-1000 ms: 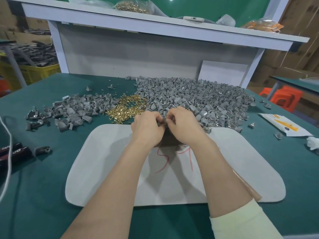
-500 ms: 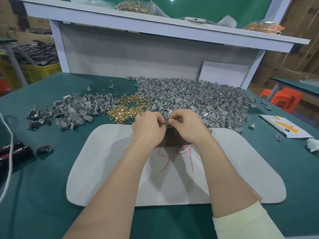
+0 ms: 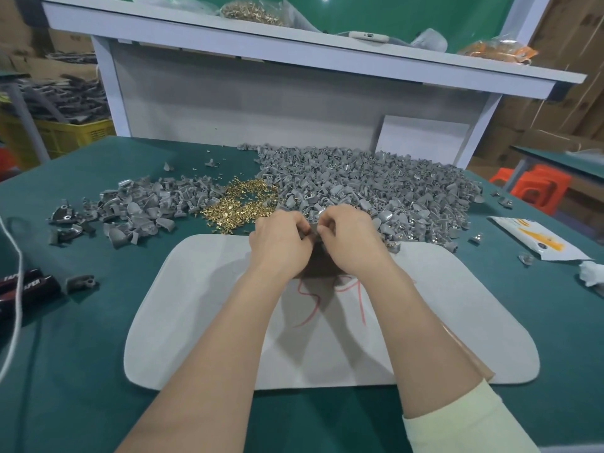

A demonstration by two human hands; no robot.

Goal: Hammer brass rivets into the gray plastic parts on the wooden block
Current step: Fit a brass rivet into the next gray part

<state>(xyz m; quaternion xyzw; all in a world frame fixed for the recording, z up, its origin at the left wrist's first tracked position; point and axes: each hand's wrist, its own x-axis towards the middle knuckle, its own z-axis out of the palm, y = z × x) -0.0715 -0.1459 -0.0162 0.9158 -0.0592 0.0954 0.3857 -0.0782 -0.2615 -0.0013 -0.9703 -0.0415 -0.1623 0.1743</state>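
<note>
My left hand (image 3: 279, 238) and my right hand (image 3: 351, 238) meet fingertip to fingertip over a dark wooden block (image 3: 322, 264), which they mostly hide. Between the fingertips a small gray plastic part (image 3: 312, 229) is pinched; I cannot see whether a rivet is in it. A heap of brass rivets (image 3: 240, 204) lies just beyond my left hand. A big pile of gray plastic parts (image 3: 376, 188) spreads behind and to the right of my hands. A smaller pile of gray parts (image 3: 143, 207) sits to the left. No hammer is in sight.
The block rests on a pale gray mat (image 3: 202, 308) with red marks, on a green table. Black items (image 3: 26, 286) and a white cord (image 3: 16, 273) lie at the left edge; a white packet (image 3: 536, 238) lies right. A white shelf (image 3: 294, 50) rises behind.
Both hands stay together over the block; the fingertips have shifted slightly around the small gray part. Nothing else moved.
</note>
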